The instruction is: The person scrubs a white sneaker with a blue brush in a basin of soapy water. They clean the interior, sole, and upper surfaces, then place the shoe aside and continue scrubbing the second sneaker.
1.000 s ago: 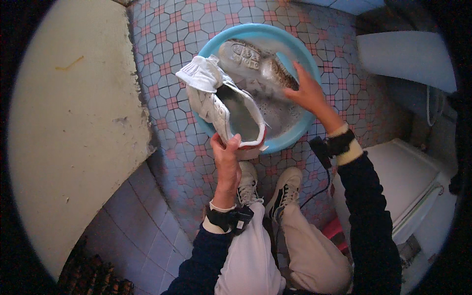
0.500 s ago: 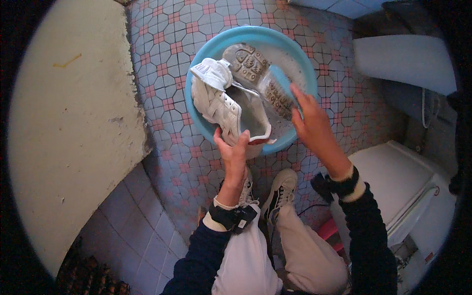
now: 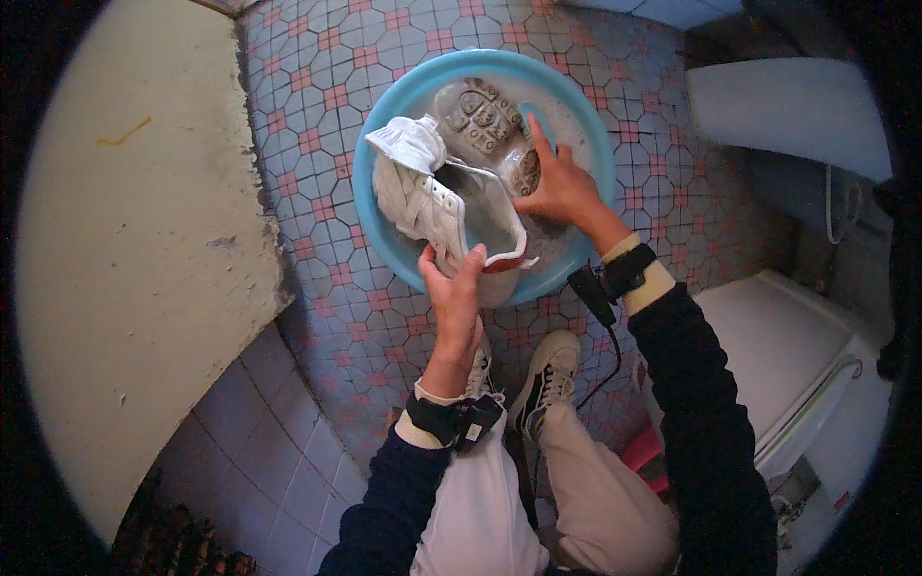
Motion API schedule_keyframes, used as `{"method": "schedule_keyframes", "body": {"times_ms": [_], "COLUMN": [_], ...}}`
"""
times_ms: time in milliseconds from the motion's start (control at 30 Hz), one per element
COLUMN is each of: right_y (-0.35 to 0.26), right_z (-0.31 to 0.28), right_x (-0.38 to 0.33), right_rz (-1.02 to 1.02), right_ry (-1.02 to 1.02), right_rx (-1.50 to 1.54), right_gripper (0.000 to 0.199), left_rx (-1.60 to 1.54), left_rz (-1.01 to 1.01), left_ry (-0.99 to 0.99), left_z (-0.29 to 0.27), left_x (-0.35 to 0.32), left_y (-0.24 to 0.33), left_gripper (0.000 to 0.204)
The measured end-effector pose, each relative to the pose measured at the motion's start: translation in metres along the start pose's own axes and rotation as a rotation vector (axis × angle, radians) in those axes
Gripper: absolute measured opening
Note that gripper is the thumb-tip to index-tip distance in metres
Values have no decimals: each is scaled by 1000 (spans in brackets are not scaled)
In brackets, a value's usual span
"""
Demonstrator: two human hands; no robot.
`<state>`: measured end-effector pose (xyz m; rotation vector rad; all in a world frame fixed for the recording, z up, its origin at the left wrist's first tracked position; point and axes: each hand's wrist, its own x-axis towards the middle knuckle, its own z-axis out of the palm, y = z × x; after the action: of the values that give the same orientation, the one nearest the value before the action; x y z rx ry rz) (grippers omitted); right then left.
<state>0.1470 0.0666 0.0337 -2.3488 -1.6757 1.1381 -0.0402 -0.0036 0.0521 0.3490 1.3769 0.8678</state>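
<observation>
A round light-blue basin [image 3: 377, 223] holds cloudy, foamy water. My left hand [image 3: 451, 300] is closed on the heel end of a white sneaker [image 3: 423, 206], thumb at the rim and fingers along its side. The sneaker is tipped on its side, its tongue pulled out at the far end. Beside it lies a second shoe, its patterned sole [image 3: 477, 117] facing up, partly covered by my right hand [image 3: 565, 187]. That hand is on a light-blue brush [image 3: 538, 117], an index finger stretched along it and the thumb towards the sneaker's opening. The brush's near part is hidden under the hand.
Pink and grey tiles cover the floor [image 3: 317, 144]. A rough-edged cream slab [image 3: 144, 221] stands at left. A white appliance [image 3: 768, 326] is at right, with a pale curved panel [image 3: 788, 115] farther back. A black cable [image 3: 615, 360] hangs from my right wrist.
My right hand has moved farther away and to the left with the brush, across the upturned sole. The left hand and the sneaker have barely moved.
</observation>
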Motion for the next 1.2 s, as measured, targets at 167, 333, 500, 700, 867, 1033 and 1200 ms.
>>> {"method": "schedule_keyframes", "body": {"times_ms": [167,333,500,700,867,1033,1200], "right_y": [-11,-16,-16,-4,-2,-5,6], "right_z": [-6,-16,-27,-40,-48,-53,-59], "right_x": [-25,-43,-48,-46,-49,-55,-53], "right_rz": [-60,-127,-172,-183,-212,-179,-206], "right_ry": [252,409,481,586,585,576,580], "right_rx": [15,-139,-123,-117,-93,-112,-41], "right_gripper": [119,115,113,112,112,111,115], "left_rx": [-103,-127,-128,-144,-123,-161,-115], "left_rz": [-22,-35,-27,-26,-29,-33,-7], "left_ry": [-13,-32,-40,-38,-30,-48,-25], "left_z": [-4,-8,-8,-7,-8,-7,-5], "left_x": [7,9,9,11,12,11,12], "left_y": [-2,-4,-6,-10,-11,-10,-11], "left_gripper": [75,74,76,76,77,76,76]}}
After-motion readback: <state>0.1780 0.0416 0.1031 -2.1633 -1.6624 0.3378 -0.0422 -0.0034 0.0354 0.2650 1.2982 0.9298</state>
